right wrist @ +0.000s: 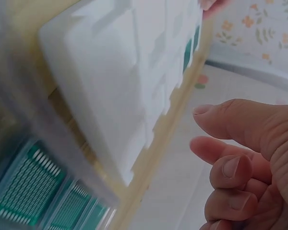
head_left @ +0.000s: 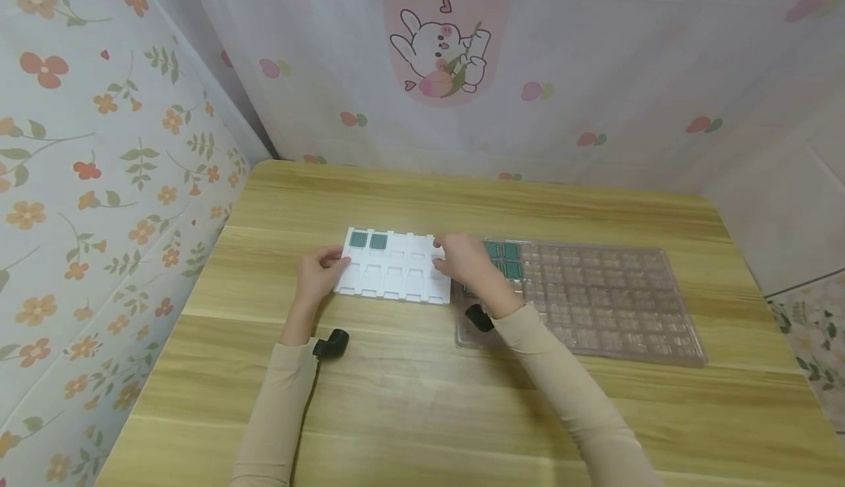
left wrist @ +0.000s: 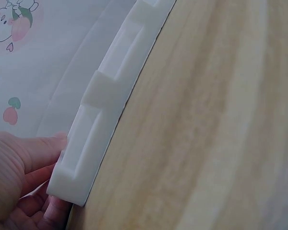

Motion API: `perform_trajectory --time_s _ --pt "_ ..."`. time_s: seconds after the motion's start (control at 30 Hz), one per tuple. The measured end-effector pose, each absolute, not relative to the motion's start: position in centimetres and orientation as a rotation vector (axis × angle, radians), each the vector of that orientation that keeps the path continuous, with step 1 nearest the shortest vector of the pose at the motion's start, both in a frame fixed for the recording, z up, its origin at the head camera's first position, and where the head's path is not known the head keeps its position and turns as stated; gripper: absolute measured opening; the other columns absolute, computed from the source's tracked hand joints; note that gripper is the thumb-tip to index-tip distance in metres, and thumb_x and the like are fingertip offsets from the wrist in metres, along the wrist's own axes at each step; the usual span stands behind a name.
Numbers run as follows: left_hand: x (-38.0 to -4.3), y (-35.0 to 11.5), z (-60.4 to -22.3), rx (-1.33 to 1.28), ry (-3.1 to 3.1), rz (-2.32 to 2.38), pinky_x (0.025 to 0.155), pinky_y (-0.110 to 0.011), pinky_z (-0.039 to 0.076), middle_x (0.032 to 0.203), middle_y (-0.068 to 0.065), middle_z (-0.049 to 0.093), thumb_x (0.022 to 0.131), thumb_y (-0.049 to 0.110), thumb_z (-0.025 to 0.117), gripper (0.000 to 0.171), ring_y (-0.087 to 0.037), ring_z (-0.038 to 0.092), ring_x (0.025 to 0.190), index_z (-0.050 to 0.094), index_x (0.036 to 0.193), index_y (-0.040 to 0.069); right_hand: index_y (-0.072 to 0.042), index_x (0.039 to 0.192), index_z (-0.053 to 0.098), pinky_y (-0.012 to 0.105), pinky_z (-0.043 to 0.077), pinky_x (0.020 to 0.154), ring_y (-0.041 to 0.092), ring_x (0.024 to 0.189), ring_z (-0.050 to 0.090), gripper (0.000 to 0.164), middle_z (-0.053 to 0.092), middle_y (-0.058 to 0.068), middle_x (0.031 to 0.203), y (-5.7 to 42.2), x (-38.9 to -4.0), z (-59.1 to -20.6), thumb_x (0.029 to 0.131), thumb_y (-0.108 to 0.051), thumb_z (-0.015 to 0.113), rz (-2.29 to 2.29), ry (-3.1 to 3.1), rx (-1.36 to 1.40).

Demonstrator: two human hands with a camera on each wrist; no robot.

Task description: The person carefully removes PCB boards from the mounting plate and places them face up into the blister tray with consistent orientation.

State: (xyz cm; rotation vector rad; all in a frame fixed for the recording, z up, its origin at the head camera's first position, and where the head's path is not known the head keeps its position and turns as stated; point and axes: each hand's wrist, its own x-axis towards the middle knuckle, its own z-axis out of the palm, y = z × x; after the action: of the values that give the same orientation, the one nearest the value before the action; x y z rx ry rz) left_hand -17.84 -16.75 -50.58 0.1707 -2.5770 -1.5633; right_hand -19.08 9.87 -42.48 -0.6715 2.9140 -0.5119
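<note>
My left hand (head_left: 318,276) grips the left end of a white plastic tray (head_left: 404,267) with moulded pockets. In the left wrist view its thumb lies against the tray's edge and the other fingers are partly hidden behind it. Two green square chips (head_left: 368,240) sit side by side in the tray's back-left pockets. Over the tray's right end is my right hand (head_left: 465,258); in the right wrist view its thumb and loosely bent fingers (right wrist: 233,167) stand apart with nothing between them. Several green chips (right wrist: 31,184) lie in a clear tray (head_left: 601,289), partly covered by this hand.
The clear, many-pocketed tray lies right of the white one on a wood-grain table (head_left: 396,399). A black device (head_left: 333,344) is on the left wrist, and another (head_left: 478,318) on the right. Printed curtains (head_left: 317,47) hang behind and to the left.
</note>
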Motion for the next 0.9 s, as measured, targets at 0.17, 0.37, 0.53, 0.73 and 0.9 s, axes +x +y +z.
perform_trajectory --time_s 0.17,0.37,0.53,0.73,0.9 --pt "-17.8 -16.8 -50.6 0.173 -2.582 -1.559 0.057 -0.016 0.042 0.094 -0.023 0.067 0.083 0.006 0.069 0.027 -0.029 0.061 0.077 0.067 0.107 -0.007 0.003 0.108 0.066 0.027 0.047 0.058 0.015 0.062 0.054 0.028 0.068 0.015 0.103 8.6 -19.4 -42.3 0.085 -0.011 0.067 -0.488 2.919 -0.681" --pt "-17.8 -16.8 -50.6 0.168 -2.576 -1.559 0.057 -0.016 0.042 0.094 -0.023 0.067 0.083 0.005 0.069 0.027 -0.028 0.061 0.075 0.066 0.107 -0.006 0.001 0.109 0.066 0.031 0.05 0.064 0.02 0.074 0.062 0.028 0.068 0.014 0.107 7.3 -19.9 -42.2 0.085 -0.012 0.066 -0.473 2.923 -0.691" --pt "-17.9 -16.8 -50.7 0.173 -2.579 -1.562 0.057 -0.017 0.042 0.093 -0.022 0.067 0.083 0.006 0.069 0.027 -0.027 0.061 0.075 0.067 0.107 -0.006 0.001 0.11 0.066 0.034 0.051 0.073 0.024 0.085 0.065 0.029 0.068 0.013 0.107 6.3 -20.3 -42.1 0.085 -0.014 0.066 -0.463 2.919 -0.697" --pt "-17.9 -16.9 -50.6 0.166 -2.582 -1.567 0.058 -0.017 0.042 0.094 -0.022 0.067 0.083 0.007 0.068 0.027 -0.027 0.06 0.076 0.066 0.107 -0.006 -0.001 0.112 0.065 0.034 0.051 0.073 0.022 0.084 0.065 0.03 0.067 0.012 0.109 5.3 -20.7 -42.1 0.087 -0.016 0.066 -0.45 2.894 -0.669" --pt "-18.0 -16.9 -50.7 0.163 -2.581 -1.578 0.059 -0.017 0.042 0.095 -0.022 0.067 0.084 0.008 0.069 0.028 -0.029 0.061 0.077 0.066 0.108 -0.006 0.0 0.113 0.064 0.036 0.05 0.08 0.026 0.095 0.064 0.031 0.067 0.013 0.111 4.6 -21.1 -42.2 0.087 -0.016 0.066 -0.489 2.884 -0.672"
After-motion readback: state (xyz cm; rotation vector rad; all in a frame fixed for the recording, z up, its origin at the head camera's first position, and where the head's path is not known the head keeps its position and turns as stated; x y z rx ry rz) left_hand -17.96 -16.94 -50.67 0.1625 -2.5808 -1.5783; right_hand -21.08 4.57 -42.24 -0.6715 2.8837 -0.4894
